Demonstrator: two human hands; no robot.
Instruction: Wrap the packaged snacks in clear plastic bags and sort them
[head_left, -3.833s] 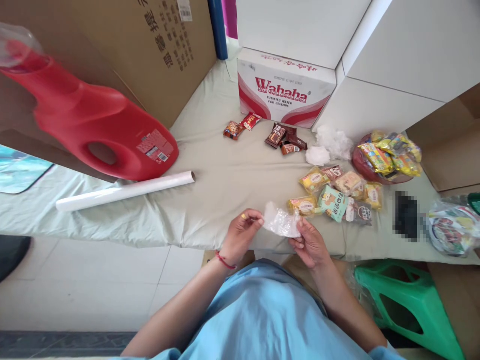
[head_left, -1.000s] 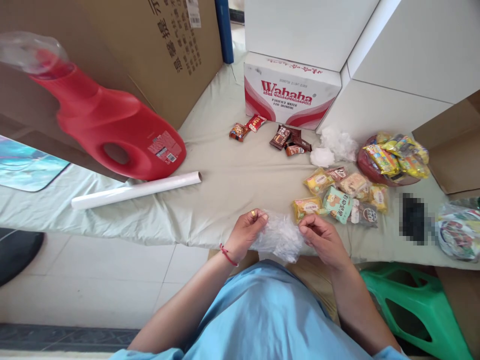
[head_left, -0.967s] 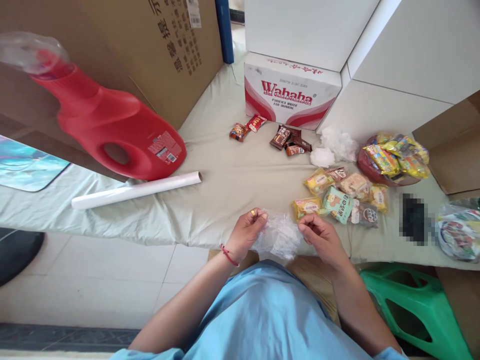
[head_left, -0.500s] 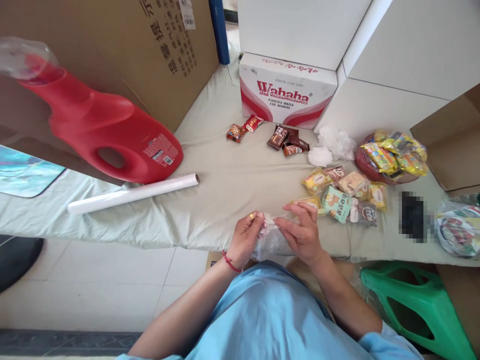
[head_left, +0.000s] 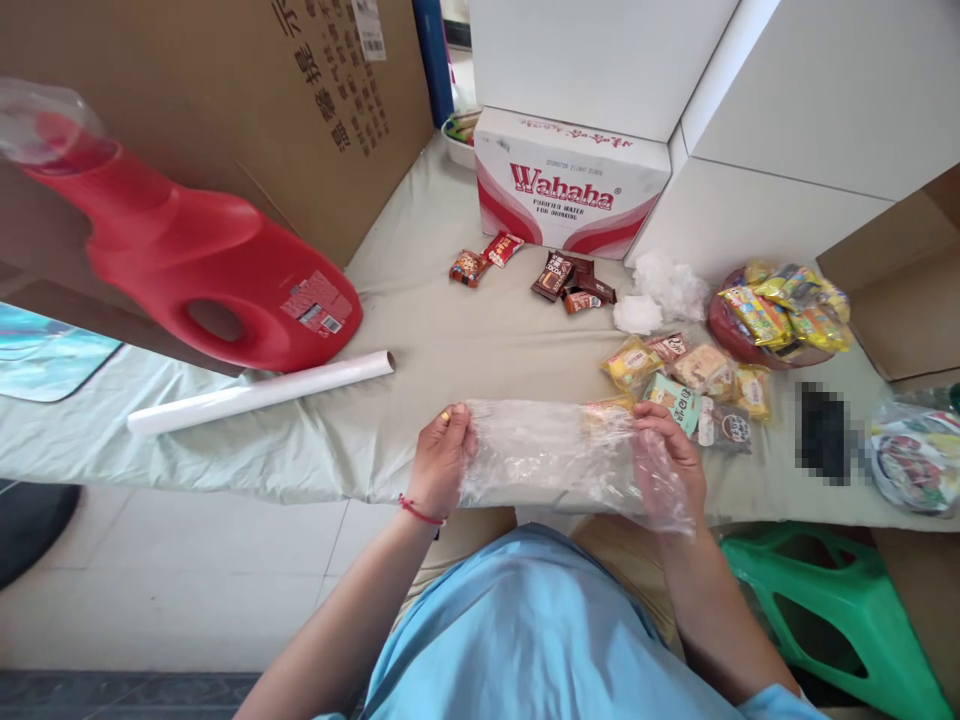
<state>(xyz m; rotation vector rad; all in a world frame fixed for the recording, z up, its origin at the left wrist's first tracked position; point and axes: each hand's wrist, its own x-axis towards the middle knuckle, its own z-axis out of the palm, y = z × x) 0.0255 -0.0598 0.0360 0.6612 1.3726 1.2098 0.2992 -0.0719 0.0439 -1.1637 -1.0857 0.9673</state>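
Note:
A clear plastic bag (head_left: 547, 445) is stretched out flat between my hands at the near edge of the cloth-covered table. My left hand (head_left: 442, 450), with a ring and a red bracelet, pinches its left end. At the other end, my right hand (head_left: 675, 445) grips the plastic, and a loose part of it hangs over that wrist. Just past the right hand lies a cluster of wrapped snacks (head_left: 701, 370), one of them showing through the film. Farther back are dark brown packets (head_left: 574, 280) and two small red and orange packets (head_left: 486, 258).
At left, a big red bottle (head_left: 225, 260) leans by a cardboard box (head_left: 300, 130), with a white roll (head_left: 262, 392) before it. A Wahaha carton (head_left: 574, 185) stands at the back. A bowl (head_left: 731, 335) of yellow packets sits right, above a green stool (head_left: 847, 610).
My hands have moved apart, left hand leftward and right hand rightward. The bunched plastic bag is now spread wide between them.

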